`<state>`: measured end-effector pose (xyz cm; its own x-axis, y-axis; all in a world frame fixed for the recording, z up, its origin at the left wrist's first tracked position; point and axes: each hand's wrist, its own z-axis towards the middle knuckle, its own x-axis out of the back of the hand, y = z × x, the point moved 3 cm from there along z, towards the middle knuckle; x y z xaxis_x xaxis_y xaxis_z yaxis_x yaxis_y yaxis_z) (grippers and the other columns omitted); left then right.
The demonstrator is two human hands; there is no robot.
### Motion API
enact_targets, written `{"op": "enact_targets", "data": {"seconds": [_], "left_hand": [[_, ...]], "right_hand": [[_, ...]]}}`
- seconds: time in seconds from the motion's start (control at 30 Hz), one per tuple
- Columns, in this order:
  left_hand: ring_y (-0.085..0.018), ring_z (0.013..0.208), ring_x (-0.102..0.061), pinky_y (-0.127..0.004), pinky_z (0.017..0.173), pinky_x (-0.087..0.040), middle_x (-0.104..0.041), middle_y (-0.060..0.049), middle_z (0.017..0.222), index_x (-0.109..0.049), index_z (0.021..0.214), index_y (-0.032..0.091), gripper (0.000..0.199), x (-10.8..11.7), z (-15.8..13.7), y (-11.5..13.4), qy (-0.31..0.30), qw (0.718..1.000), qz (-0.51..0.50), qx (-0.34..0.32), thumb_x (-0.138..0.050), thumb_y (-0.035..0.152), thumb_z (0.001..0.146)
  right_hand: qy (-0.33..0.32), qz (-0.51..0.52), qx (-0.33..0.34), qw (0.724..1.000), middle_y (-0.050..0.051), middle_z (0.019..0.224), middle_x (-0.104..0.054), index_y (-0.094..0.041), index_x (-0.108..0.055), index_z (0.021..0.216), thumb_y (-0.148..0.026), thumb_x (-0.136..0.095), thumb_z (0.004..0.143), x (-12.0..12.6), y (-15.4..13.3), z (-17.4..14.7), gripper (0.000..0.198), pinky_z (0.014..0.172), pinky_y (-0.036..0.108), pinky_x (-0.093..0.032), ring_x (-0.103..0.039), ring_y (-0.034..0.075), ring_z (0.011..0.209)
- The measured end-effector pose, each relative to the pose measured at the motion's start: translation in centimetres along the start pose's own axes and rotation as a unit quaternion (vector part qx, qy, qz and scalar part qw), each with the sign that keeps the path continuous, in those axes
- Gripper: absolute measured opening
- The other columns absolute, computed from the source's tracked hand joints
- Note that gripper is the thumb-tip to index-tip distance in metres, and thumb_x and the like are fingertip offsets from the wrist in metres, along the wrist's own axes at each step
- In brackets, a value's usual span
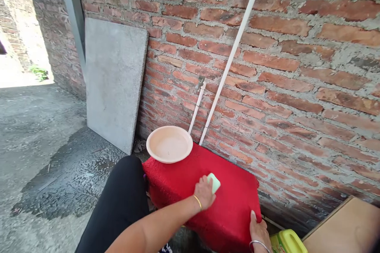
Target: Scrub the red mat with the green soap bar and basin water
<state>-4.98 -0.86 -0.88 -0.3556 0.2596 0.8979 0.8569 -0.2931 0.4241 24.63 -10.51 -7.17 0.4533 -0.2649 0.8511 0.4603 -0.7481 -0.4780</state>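
A red cloth (228,193) is spread over a low surface against the wall, its near side hanging down. My left hand (205,191), with a gold bracelet at the wrist, is closed around a pale green bar of soap (214,182) and presses it on the wet-looking cloth. At the cloth's right edge my right hand (258,229), wearing a silver bangle, grips the fabric with the thumb on top; its other fingers are mostly hidden. A pale pink basin (169,146) sits on the far left corner of the cloth.
A brick wall (276,95) stands behind, with a tap (200,83) and a long white pipe (230,59). A grey slab (115,83) leans there. A yellow-green jug (287,242) and a wooden board (344,229) are at right. The floor at left is partly wet.
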Motion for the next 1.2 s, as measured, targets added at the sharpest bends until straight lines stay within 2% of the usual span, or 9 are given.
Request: {"op": "enact_targets", "data": {"seconds": [0.13,0.3,0.43,0.57,0.7,0.77,0.93,1.03,1.2], "left_hand": [[-0.037,0.134,-0.04,-0.049,0.108,-0.037,-0.037,-0.013,0.151,-0.041,0.147,0.027,0.078,-2.1,-1.0,3.2,-0.086,0.988,-0.091,-0.09,-0.056,0.062,0.079],[-0.03,0.12,-0.052,-0.041,0.1,-0.044,-0.049,-0.015,0.136,-0.044,0.143,0.022,0.062,4.3,2.1,-4.3,0.063,0.991,-0.059,0.104,-0.05,0.049,0.088],[-0.031,0.121,-0.05,-0.04,0.096,-0.045,-0.047,-0.018,0.136,-0.041,0.145,0.017,0.06,6.9,4.1,-8.0,0.1,0.978,-0.023,0.181,-0.05,0.041,0.09],[-0.032,0.124,-0.049,-0.041,0.098,-0.045,-0.046,-0.018,0.139,-0.042,0.145,0.019,0.066,3.1,3.2,-3.9,0.075,0.987,-0.024,0.139,-0.058,0.042,0.085],[-0.039,0.137,-0.036,-0.053,0.107,-0.036,-0.035,-0.017,0.153,-0.042,0.146,0.023,0.079,-2.1,1.2,2.7,-0.064,0.995,-0.052,-0.051,-0.064,0.053,0.077],[-0.038,0.134,-0.041,-0.052,0.106,-0.037,-0.04,-0.014,0.15,-0.05,0.139,0.026,0.076,-2.5,0.8,3.8,-0.101,0.987,-0.091,-0.086,-0.065,0.059,0.072],[-0.028,0.113,-0.058,-0.039,0.098,-0.045,-0.054,-0.011,0.129,-0.056,0.13,0.025,0.057,3.8,3.4,-1.7,0.031,0.99,-0.095,0.096,-0.057,0.054,0.081],[-0.031,0.118,-0.054,-0.039,0.099,-0.042,-0.051,-0.018,0.131,-0.05,0.134,0.015,0.054,7.2,5.6,-5.7,0.063,0.98,-0.076,0.171,-0.051,0.04,0.086],[-0.035,0.127,-0.045,-0.045,0.1,-0.041,-0.04,-0.025,0.14,-0.036,0.143,0.008,0.063,5.7,6.5,-4.1,0.052,0.978,-0.074,0.19,-0.05,0.028,0.084]], "right_hand": [[-0.03,-0.05,-0.039,0.998,0.033,0.13,-0.057,0.002,-0.04,0.141,-0.073,-0.011,0.09,-0.1,-0.1,-0.2,0.095,0.096,0.052,-0.049,-0.059,0.037,0.12],[-0.014,-0.081,-0.044,0.996,0.031,0.13,-0.057,-0.003,-0.04,0.143,-0.075,-0.001,0.088,-0.2,-0.5,-0.5,0.098,0.092,0.053,-0.051,-0.063,0.037,0.115],[-0.016,-0.073,-0.057,0.996,0.03,0.131,-0.057,-0.003,-0.04,0.143,-0.074,-0.004,0.088,-0.3,-0.6,-0.7,0.097,0.092,0.052,-0.05,-0.062,0.038,0.115],[-0.012,-0.08,-0.051,0.995,0.031,0.13,-0.058,-0.003,-0.041,0.143,-0.074,-0.004,0.089,-0.2,-0.6,-0.7,0.097,0.089,0.052,-0.052,-0.063,0.037,0.114],[-0.005,-0.085,-0.046,0.995,0.03,0.128,-0.059,-0.004,-0.043,0.142,-0.073,-0.005,0.089,-0.1,-0.3,-0.6,0.095,0.087,0.054,-0.052,-0.064,0.038,0.113],[-0.007,-0.085,-0.045,0.995,0.03,0.128,-0.059,-0.004,-0.043,0.142,-0.073,-0.006,0.089,-0.2,-0.3,-0.6,0.094,0.087,0.054,-0.052,-0.063,0.038,0.114],[-0.004,-0.081,-0.053,0.995,0.03,0.131,-0.058,-0.004,-0.041,0.143,-0.073,-0.007,0.089,-0.1,-0.7,-0.8,0.094,0.089,0.054,-0.051,-0.063,0.039,0.113],[-0.003,-0.076,-0.06,0.995,0.03,0.13,-0.058,-0.004,-0.041,0.142,-0.073,-0.007,0.089,-0.1,-0.8,-0.9,0.094,0.09,0.053,-0.05,-0.064,0.039,0.112],[-0.003,-0.074,-0.055,0.996,0.03,0.129,-0.059,-0.003,-0.043,0.141,-0.072,-0.008,0.09,-0.4,-0.6,-0.7,0.093,0.088,0.052,-0.051,-0.064,0.038,0.113]]}}
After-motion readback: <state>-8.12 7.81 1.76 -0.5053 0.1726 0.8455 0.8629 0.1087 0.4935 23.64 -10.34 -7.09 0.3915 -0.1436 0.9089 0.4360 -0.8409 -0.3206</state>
